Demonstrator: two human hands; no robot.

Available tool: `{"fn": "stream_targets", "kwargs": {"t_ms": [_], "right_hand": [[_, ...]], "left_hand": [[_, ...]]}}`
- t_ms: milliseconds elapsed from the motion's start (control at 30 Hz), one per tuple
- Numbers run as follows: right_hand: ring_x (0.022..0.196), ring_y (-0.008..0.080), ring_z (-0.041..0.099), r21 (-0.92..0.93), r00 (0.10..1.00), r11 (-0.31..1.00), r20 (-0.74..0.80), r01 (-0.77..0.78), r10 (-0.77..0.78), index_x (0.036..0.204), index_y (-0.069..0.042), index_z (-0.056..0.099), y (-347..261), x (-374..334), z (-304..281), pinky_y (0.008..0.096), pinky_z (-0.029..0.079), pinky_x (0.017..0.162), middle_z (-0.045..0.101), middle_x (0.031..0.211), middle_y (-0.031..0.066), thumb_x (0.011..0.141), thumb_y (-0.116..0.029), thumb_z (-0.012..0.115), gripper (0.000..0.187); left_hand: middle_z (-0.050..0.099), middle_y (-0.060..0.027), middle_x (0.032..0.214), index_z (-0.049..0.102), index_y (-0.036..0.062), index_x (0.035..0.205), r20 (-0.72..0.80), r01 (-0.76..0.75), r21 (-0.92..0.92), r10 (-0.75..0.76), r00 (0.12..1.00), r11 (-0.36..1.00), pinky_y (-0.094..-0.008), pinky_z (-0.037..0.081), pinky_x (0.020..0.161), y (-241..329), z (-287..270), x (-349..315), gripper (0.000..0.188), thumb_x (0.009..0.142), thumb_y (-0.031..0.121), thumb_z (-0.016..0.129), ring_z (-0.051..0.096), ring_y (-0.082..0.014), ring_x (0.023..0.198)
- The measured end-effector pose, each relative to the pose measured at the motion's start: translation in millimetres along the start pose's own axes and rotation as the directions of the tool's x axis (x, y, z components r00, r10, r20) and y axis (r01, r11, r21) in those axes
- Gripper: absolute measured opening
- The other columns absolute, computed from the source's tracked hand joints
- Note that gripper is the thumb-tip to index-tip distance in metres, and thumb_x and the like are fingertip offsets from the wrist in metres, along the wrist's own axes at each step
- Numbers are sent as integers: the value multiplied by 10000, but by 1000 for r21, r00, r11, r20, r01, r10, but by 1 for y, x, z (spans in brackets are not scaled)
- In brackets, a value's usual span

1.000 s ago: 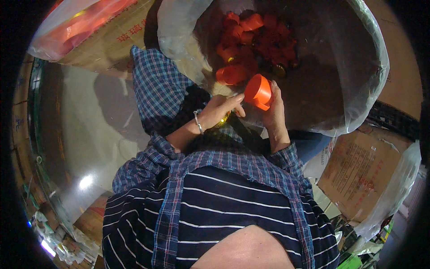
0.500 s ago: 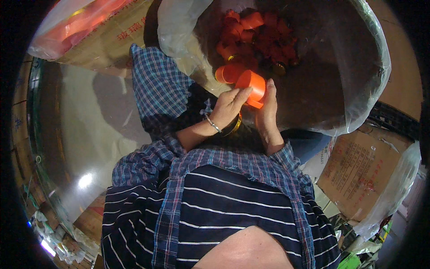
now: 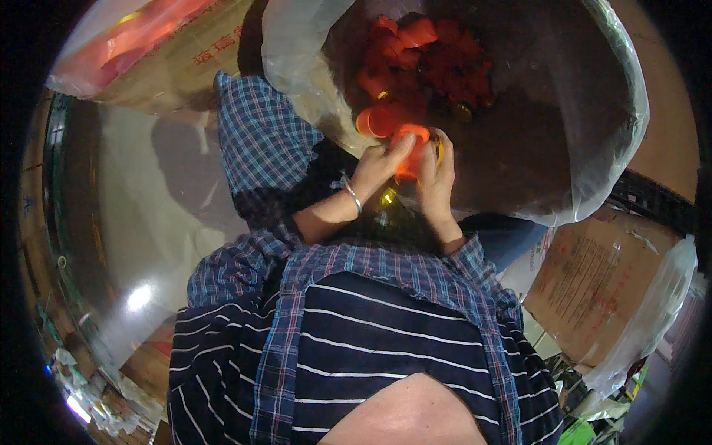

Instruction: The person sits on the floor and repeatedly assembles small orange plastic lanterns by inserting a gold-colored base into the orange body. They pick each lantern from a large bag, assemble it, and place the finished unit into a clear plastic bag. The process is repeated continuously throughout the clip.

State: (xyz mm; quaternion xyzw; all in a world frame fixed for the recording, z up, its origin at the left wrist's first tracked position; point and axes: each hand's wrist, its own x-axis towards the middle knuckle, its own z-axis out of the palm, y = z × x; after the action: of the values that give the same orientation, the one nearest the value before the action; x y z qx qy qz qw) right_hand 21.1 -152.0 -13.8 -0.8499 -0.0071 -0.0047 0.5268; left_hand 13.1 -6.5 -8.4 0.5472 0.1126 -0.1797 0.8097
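Between my two hands is an orange plastic cap [image 3: 412, 132], a short cylinder partly covered by my fingers. My left hand [image 3: 377, 166] is closed on its left side, thumb pressed against it. My right hand [image 3: 437, 169] grips the other side with bent fingers, and a yellow edge [image 3: 440, 152] shows beside them. Just beyond my left hand lies another orange cap [image 3: 377, 122] with a yellowish rim. Farther in, a heap of orange caps [image 3: 423, 63] rests in a large container lined with a clear plastic bag [image 3: 630, 126].
A plaid cloth [image 3: 259, 141] covers my leg left of the container. Cardboard boxes stand at the upper left [image 3: 182, 70] and right [image 3: 586, 285]. A pale glossy surface [image 3: 141, 222] extends on the left. Beneath my hands is something dark with yellow glints [image 3: 387, 199].
The orange cap has turned and come slightly left, more covered by my fingers. My right hand has curled around it, and a yellow edge now shows there.
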Motion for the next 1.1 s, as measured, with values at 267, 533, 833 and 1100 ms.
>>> {"fn": "stream_targets", "kwargs": {"t_ms": [267, 533, 833, 1100], "right_hand": [[1191, 268, 520, 239, 998, 971, 63, -18, 3, 1408, 6, 413, -9, 8, -4, 354, 426, 1004, 501, 1343, 190, 1016, -350, 497, 536], [1116, 356, 560, -48, 987, 999, -159, 17, -25, 1323, 9, 475, 9, -5, 21, 367, 463, 942, 497, 1268, 234, 912, -329, 635, 556], [1081, 385, 545, -340, 802, 729, 323, 594, -502, 1353, -52, 463, 18, 6, -18, 434, 517, 833, 482, 1287, 234, 765, -418, 721, 739], [1051, 359, 580, -71, 989, 988, 44, -136, 140, 1308, -25, 501, 18, 12, 34, 410, 495, 875, 532, 1203, 193, 833, -330, 711, 602]], "left_hand": [[682, -10, 889, 694, -8, 1032, -126, -204, 276, 246, 961, 939, -250, 482, 763, -8, 9, 4, 374, 995, 350, 590, 587, -78, 841], [645, 22, 861, 650, 98, 1116, 30, 228, -299, -230, 973, 927, -212, 467, 587, -3, -4, -3, 457, 995, 512, 502, 586, -59, 723], [643, 17, 944, 555, 117, 1203, 299, 380, -450, -265, 917, 808, -149, 445, 433, -16, -27, 3, 599, 973, 642, 380, 589, -39, 617], [621, 19, 756, 626, 111, 1021, -117, 277, -400, -348, 930, 874, -198, 421, 403, -41, -15, 24, 651, 884, 732, 484, 549, -65, 517]]}}
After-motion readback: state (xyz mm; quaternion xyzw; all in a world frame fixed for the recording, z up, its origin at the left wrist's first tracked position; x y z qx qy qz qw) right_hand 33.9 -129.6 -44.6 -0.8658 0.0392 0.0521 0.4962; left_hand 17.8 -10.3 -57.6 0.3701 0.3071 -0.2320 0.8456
